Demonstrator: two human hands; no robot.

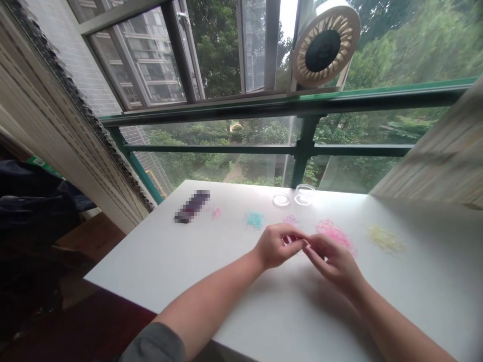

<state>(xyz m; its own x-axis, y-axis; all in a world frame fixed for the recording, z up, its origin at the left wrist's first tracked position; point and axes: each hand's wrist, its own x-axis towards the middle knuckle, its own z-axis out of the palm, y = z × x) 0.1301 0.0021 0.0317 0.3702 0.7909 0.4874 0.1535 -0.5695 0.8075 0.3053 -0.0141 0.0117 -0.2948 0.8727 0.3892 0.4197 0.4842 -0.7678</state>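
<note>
My left hand point(281, 245) and my right hand point(332, 256) meet fingertip to fingertip above the white table point(211, 266). Both are closed in a pinch, and what lies between the fingertips is too small to make out. Just behind my right hand spreads a pile of pink rubber bands point(334, 234). A small lilac pile point(291, 220) lies beyond my left hand, partly covered by it. Farther left are a turquoise pile point(254, 219) and a few pink bands point(216, 212). To the right of my right hand sits a pale yellow pile point(385, 239).
At the table's back edge stand a clear round container point(304, 194) and a flat clear lid point(281, 200). A dark blurred-out object point(192, 206) lies at the back left. Behind the table run a green railing point(211, 149) and windows, with a round fan point(326, 45) above.
</note>
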